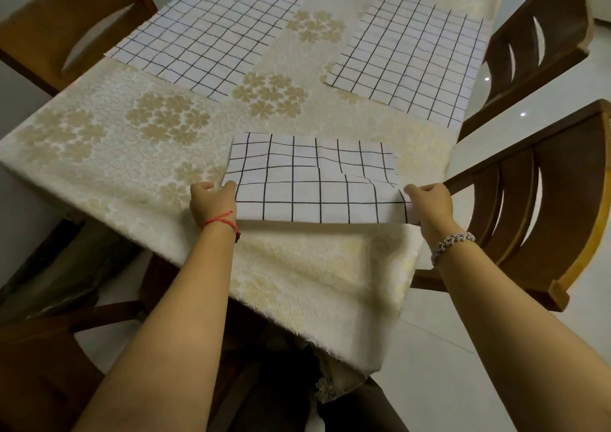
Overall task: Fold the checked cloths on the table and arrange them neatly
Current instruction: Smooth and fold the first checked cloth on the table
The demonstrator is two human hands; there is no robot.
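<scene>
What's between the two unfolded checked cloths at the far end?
Only bare flowered tablecloth separates the left cloth from the right cloth, per the head view.

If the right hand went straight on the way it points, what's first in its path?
The right hand pinches the near checked cloth, so it crosses that first; past it, bare tablecloth, then probably the far right checked cloth. Depth is unclear.

Near cloth point(310, 180) at table point(99, 154) front edge, left cloth point(205, 31) behind-left, right cloth point(410, 58) behind-right, chairs point(542, 207) flanking table.
</scene>
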